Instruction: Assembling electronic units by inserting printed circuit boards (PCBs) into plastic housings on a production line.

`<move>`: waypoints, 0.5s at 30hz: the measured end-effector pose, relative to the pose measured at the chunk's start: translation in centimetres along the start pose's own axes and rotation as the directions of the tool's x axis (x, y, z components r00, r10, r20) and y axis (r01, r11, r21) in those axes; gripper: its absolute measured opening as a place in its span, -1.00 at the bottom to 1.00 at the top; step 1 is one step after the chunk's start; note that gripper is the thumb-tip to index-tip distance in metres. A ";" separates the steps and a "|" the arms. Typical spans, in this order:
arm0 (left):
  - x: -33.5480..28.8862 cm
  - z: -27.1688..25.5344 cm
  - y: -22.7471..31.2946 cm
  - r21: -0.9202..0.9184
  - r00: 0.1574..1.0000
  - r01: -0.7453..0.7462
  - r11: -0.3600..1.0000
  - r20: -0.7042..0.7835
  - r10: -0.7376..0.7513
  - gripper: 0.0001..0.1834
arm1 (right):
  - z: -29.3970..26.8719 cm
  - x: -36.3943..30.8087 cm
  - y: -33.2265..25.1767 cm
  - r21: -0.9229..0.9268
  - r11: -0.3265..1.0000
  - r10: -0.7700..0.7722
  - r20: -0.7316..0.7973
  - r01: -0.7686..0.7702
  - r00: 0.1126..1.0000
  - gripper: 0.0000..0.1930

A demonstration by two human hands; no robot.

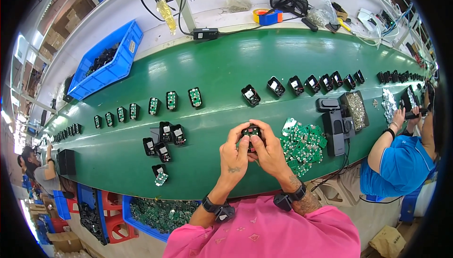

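Note:
Both hands are closed around a small black plastic housing (251, 129) above the green work surface. My left hand (233, 158) grips its left side and my right hand (269, 153) its right side. Both thumbs press down on the top, where a bit of green circuit board shows; the fingers hide most of the rest. Right of my hands lies a loose pile of green circuit boards (304, 145). To the left stand several black housings (164, 132) with pale parts inside, and nearer me another housing (159, 169) has a circuit board leaning on it.
Housings fitted with green boards (171, 100) line the left; open black housings (275, 86) line the right. A grey device (333, 133) stands beside a bin of small metal parts (356, 109). A blue crate (106, 62) sits far left. A blue-shirted person (401, 156) works at right.

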State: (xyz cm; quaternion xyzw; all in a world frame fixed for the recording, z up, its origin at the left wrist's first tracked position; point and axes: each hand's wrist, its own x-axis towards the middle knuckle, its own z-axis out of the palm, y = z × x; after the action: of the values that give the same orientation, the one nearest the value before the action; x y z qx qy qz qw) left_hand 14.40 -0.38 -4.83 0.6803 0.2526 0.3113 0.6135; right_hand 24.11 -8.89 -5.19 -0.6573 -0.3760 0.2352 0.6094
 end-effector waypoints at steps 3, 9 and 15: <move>0.0 -0.1 0.2 -0.024 1.000 0.000 1.000 0.004 0.000 -0.68 | -0.3 0.0 -0.2 0.030 0.999 0.016 0.022 -0.017 1.000 -0.62; -0.4 0.2 -0.3 0.020 0.981 -0.191 0.981 -0.011 0.191 -0.68 | -0.3 0.2 1.8 0.074 0.977 -0.201 -0.009 0.201 0.980 -0.59; 2.4 -0.9 -2.9 -0.082 0.998 0.052 0.995 -0.016 -0.053 -0.71 | -0.2 1.5 1.9 -0.061 0.992 0.110 0.033 -0.108 0.993 -0.56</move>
State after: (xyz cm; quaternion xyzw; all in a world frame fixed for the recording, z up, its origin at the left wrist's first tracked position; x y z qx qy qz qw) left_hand 15.50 2.35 -7.35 0.6448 0.2632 0.3114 0.6465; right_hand 25.56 -7.77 -6.81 -0.6900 -0.3574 0.2687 0.5692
